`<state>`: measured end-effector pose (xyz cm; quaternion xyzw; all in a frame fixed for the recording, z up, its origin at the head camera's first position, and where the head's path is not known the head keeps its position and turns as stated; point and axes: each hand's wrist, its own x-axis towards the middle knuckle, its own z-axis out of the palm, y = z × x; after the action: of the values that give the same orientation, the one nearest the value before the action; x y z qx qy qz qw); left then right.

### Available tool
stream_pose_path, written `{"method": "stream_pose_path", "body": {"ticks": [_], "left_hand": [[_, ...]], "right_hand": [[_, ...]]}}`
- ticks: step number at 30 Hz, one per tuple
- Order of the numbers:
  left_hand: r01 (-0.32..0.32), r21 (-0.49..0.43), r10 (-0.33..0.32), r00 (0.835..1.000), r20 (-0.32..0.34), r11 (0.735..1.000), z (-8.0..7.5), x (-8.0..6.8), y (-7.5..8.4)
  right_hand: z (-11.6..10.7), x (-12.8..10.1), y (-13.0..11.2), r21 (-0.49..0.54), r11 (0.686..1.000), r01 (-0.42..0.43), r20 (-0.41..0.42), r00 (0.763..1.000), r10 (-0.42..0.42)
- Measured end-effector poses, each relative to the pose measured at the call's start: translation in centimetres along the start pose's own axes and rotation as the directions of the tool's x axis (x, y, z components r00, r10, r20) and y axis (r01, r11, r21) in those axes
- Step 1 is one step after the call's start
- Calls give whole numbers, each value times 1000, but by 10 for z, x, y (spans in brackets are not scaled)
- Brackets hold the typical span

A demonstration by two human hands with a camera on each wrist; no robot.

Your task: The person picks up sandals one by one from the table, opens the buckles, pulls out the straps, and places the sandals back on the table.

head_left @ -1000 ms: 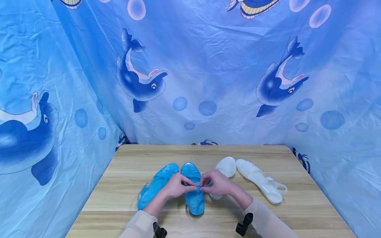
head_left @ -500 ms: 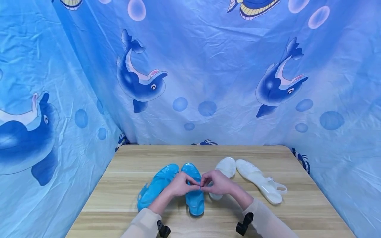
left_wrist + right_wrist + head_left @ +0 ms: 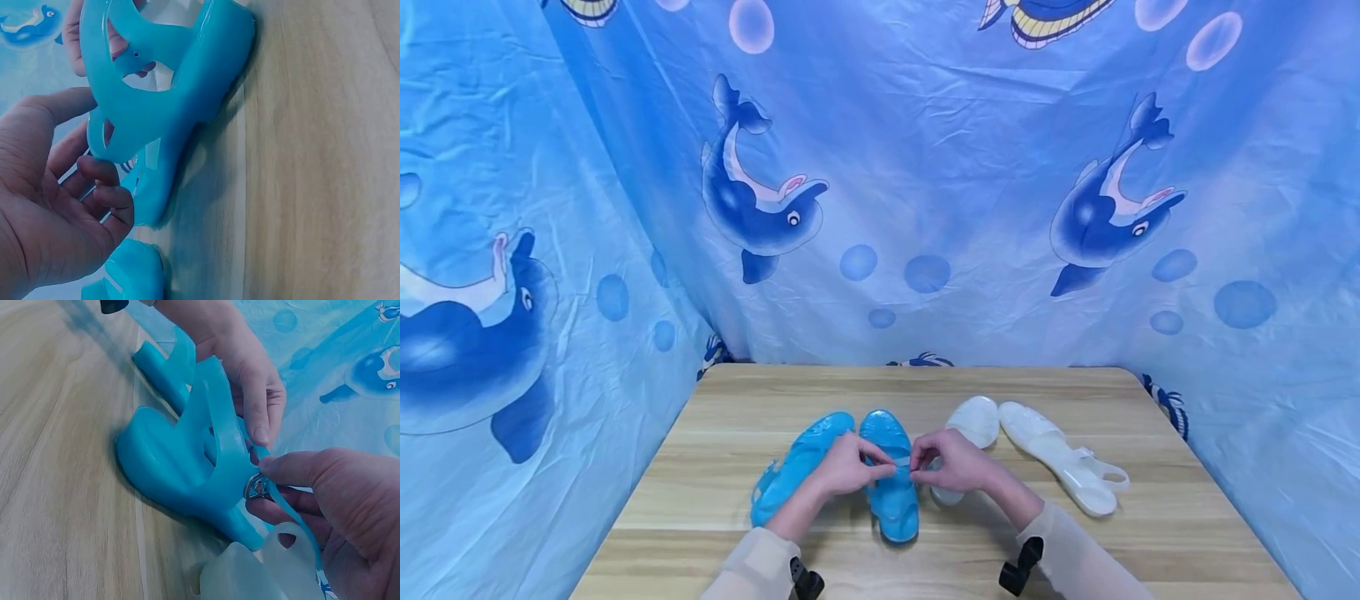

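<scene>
Your right hand (image 3: 951,463) pinches the thin strap (image 3: 294,515) of the blue sandal (image 3: 891,479), right by its small buckle (image 3: 256,485). Your left hand (image 3: 844,467) has its fingers curled on the same sandal from the other side. This sandal lies flat in the middle of the worktop (image 3: 1180,517). Another blue sandal (image 3: 797,467) lies just beside it. Two white sandals (image 3: 1060,467) lie near your right hand.
</scene>
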<state>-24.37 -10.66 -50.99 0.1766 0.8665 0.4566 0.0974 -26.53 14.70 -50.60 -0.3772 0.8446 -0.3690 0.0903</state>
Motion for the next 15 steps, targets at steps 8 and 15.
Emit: {"method": "stream_pose_path", "body": {"ticks": [8, 15], "left_hand": [[-74, 54, 74, 997, 6, 996, 6, 10, 6], [-82, -13, 83, 995, 53, 997, 7, 13, 6]], "right_hand": [[1, -1, -2, 10, 1000, -15, 5, 1000, 15], [0, -2, -1, 16, 1000, -18, -12, 1000, 19]]}}
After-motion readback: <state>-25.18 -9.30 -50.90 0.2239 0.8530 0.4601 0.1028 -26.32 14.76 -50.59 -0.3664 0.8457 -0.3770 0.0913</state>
